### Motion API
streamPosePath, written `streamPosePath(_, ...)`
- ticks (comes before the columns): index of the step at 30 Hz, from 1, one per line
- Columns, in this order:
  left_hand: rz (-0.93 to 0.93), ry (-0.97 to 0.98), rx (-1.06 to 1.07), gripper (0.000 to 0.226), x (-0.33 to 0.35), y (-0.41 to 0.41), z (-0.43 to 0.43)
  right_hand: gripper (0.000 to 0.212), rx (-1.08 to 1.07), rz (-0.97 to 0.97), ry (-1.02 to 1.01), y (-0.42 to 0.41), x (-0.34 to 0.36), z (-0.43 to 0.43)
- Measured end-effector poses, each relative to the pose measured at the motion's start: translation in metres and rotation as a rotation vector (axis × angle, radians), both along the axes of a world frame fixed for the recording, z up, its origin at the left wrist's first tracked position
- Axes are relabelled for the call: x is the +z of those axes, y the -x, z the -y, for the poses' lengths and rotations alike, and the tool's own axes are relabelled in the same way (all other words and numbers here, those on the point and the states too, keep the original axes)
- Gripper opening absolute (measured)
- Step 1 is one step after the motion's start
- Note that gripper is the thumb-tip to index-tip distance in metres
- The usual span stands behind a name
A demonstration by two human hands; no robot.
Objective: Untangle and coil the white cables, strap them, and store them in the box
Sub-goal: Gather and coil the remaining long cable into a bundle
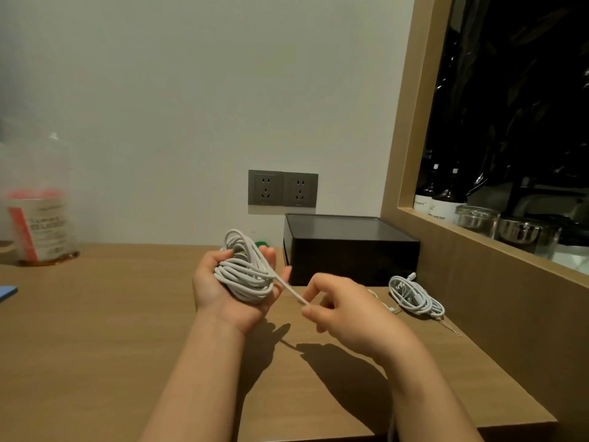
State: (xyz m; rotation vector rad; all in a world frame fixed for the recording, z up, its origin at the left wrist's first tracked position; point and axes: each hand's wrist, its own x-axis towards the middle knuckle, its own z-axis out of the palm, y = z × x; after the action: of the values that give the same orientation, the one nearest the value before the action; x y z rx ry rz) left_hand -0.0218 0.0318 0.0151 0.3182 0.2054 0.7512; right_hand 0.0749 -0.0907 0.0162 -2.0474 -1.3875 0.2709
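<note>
The worktop [95, 314] fills most of my view, wood running back to a pale wall. The black box [350, 253] sits at its far right against that wall, beyond both hands; I cannot tell from here whether its top is lidded or open. A blurred jar [38, 224] stands far left and twin sockets [282, 188] sit in the wall above the box, neither in my way. The left hand [223, 291] is palm up above the middle of the worktop, its fingers [269, 253] curled round a bundled white coil [245, 272] that lies across the palm, with loops standing up past the fingertips. The right hand [347, 311] is just to the right of it and a little nearer me, thumb and forefinger pinching the coil's tail [291, 290]. That tail is what the next move turns on, as I judge it. It runs taut from the coil's right side down and rightward to the pinch, so its long axis lies across the loops. The right hand is therefore the one placed to carry it round the bundle's waist while the left holds the loops together. The box lies behind and to the right of the right hand, so that hand is also the nearer one for storing. A second cable [414, 296], loosely coiled, lies on the worktop near the box's front right corner, well apart from both hands and not strapped as far as I can see.
</note>
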Motion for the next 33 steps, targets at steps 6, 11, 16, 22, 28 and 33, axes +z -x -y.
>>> streamPosePath(6, -0.128, -0.030, 0.252, 0.018, 0.006, -0.009, -0.011, 0.015, 0.112, 0.030, 0.144, -0.003, 0.014, 0.017)
streamPosePath(11, -0.535, -0.422, 0.821, 0.016, 0.007, -0.012, 0.000, 0.018, 0.209, 0.052, 0.172, 0.005, 0.025, 0.023)
streamPosePath(16, -1.255, -1.098, 0.922, 0.033, -0.003, -0.007, 0.001, 0.014, 0.226, 0.035, 0.166, 0.001, 0.032, 0.033)
streamPosePath(22, -1.597, -1.556, 0.346, 0.036, -0.042, -0.016, -0.002, 0.010, 0.084, 0.063, 0.059, -0.014, 0.026, 0.038)
streamPosePath(28, -1.500, -1.767, 0.268, 0.032, -0.038, -0.009, 0.007, 0.005, -0.045, 0.072, -0.078, -0.030, 0.017, 0.038)
streamPosePath(33, -1.417, -1.846, 0.177, 0.055, -0.036, -0.005, 0.010, 0.005, -0.110, 0.124, -0.192, -0.034, 0.009, 0.027)
